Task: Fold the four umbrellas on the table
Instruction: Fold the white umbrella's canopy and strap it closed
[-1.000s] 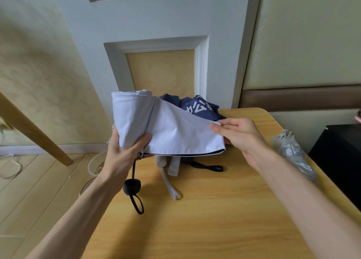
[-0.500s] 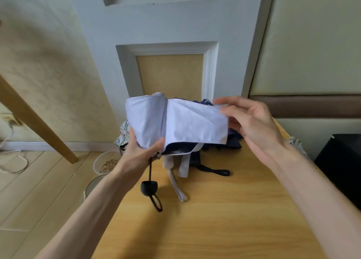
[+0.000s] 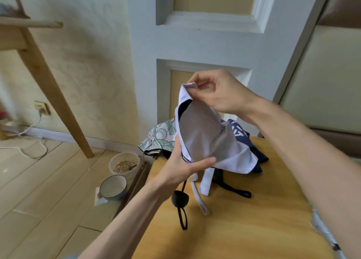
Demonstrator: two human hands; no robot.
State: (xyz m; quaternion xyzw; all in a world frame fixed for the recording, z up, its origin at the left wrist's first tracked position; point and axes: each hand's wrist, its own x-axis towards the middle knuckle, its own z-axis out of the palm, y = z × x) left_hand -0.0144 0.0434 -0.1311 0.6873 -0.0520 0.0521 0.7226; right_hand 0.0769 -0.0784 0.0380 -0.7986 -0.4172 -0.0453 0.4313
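Note:
I hold a pale lilac umbrella [image 3: 207,139] above the wooden table [image 3: 244,219]. My left hand [image 3: 183,169] grips its gathered lower part, thumb across the cloth. My right hand [image 3: 216,92] pinches a top corner of the canopy and lifts it. The black handle knob [image 3: 180,198] with a loop strap hangs below my left hand. A pale closure strap [image 3: 199,198] dangles beside it. A navy umbrella [image 3: 244,135] lies behind on the table. A floral one [image 3: 160,139] hangs over the far left edge. A silver one [image 3: 324,231] shows at the right edge.
Two bowls stand on the floor left of the table: a plastic tub of pellets [image 3: 125,164] and a white bowl [image 3: 113,186]. A slanted wooden leg [image 3: 56,94] and a loose white cable [image 3: 29,141] are further left. A panelled white wall [image 3: 195,44] is close behind.
My right hand rose from the canopy's right edge to a top corner, pulling the cloth up. The view swung left and down, bringing the floor bowls into sight.

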